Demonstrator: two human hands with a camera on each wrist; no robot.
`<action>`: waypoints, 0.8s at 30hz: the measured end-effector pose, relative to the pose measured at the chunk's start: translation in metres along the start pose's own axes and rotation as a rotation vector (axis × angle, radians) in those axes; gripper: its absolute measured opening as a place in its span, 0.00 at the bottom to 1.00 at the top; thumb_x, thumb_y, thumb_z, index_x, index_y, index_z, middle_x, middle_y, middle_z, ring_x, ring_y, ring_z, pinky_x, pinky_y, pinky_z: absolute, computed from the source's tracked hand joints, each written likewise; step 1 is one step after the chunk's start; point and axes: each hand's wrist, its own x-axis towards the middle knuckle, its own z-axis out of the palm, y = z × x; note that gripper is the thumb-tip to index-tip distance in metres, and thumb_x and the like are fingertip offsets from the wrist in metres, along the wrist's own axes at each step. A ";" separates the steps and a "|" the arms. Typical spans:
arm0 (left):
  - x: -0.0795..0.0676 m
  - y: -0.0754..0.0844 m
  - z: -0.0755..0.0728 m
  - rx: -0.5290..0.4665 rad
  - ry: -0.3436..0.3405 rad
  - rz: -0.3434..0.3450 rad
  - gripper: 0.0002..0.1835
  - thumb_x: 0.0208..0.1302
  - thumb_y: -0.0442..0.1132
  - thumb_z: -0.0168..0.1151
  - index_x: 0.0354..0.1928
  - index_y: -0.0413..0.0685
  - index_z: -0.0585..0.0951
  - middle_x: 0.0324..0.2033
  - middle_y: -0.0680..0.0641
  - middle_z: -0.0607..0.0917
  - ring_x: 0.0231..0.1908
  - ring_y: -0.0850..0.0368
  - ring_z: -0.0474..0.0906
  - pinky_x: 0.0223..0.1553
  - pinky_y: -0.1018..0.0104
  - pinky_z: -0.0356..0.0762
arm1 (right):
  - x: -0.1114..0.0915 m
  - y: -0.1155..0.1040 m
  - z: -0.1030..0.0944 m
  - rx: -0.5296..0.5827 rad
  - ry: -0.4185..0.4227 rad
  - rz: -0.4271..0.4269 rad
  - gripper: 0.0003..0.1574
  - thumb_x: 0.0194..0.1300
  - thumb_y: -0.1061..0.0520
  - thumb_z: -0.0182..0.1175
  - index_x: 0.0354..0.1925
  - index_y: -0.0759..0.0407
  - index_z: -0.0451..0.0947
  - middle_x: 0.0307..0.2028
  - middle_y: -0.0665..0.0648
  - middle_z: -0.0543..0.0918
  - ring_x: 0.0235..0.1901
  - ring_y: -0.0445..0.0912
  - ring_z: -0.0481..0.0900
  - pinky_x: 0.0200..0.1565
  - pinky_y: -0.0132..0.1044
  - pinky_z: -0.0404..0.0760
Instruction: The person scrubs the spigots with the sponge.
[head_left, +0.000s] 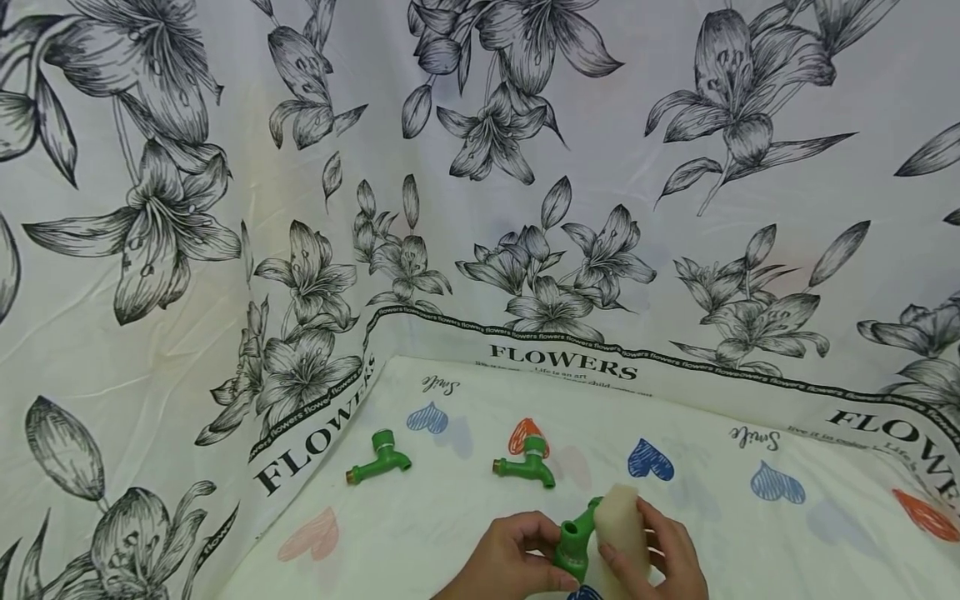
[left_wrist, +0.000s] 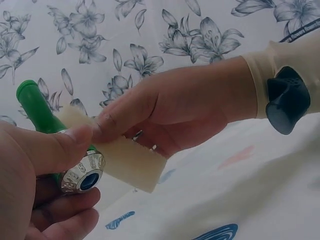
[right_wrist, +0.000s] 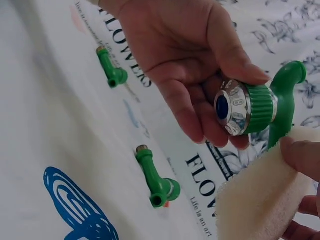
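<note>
My left hand [head_left: 513, 557] grips a green tap [head_left: 574, 550] by its ribbed knob, thumb on one side and fingers curled beneath. The knob's silver end with a blue centre [right_wrist: 222, 107] faces out in the right wrist view. A cream sponge [head_left: 624, 537] is in my right hand [head_left: 672, 552], pinched between thumb and fingers. In the right wrist view the sponge [right_wrist: 262, 192] lies against one end of the tap's green body [right_wrist: 286, 97] and hides part of it. Both hands work close together above the cloth.
Two more green taps lie on the white cloth: one at the left [head_left: 381, 460], another [head_left: 527, 468] nearer the middle. Heart prints mark the cloth [head_left: 450, 517]. A flower-patterned curtain [head_left: 540, 250] hangs behind and along the left side.
</note>
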 end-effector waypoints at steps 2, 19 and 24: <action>0.000 0.000 0.001 0.003 0.010 -0.015 0.13 0.65 0.27 0.78 0.49 0.34 0.87 0.46 0.44 0.90 0.46 0.53 0.89 0.48 0.65 0.88 | 0.000 0.000 0.000 0.027 -0.007 0.015 0.45 0.65 0.52 0.82 0.71 0.67 0.76 0.53 0.62 0.80 0.50 0.55 0.81 0.43 0.32 0.85; 0.003 -0.002 -0.002 0.030 0.026 0.004 0.13 0.65 0.29 0.79 0.48 0.33 0.86 0.43 0.45 0.91 0.46 0.56 0.88 0.48 0.65 0.88 | -0.017 -0.018 0.001 0.137 -0.095 -0.122 0.42 0.56 0.59 0.86 0.66 0.61 0.81 0.50 0.52 0.81 0.44 0.45 0.82 0.42 0.37 0.89; 0.004 -0.003 -0.004 0.026 0.002 0.023 0.14 0.66 0.30 0.78 0.49 0.31 0.85 0.44 0.47 0.91 0.46 0.58 0.88 0.50 0.64 0.88 | -0.017 -0.018 -0.001 0.176 -0.111 -0.159 0.42 0.54 0.62 0.86 0.66 0.59 0.81 0.50 0.50 0.80 0.44 0.44 0.83 0.42 0.38 0.89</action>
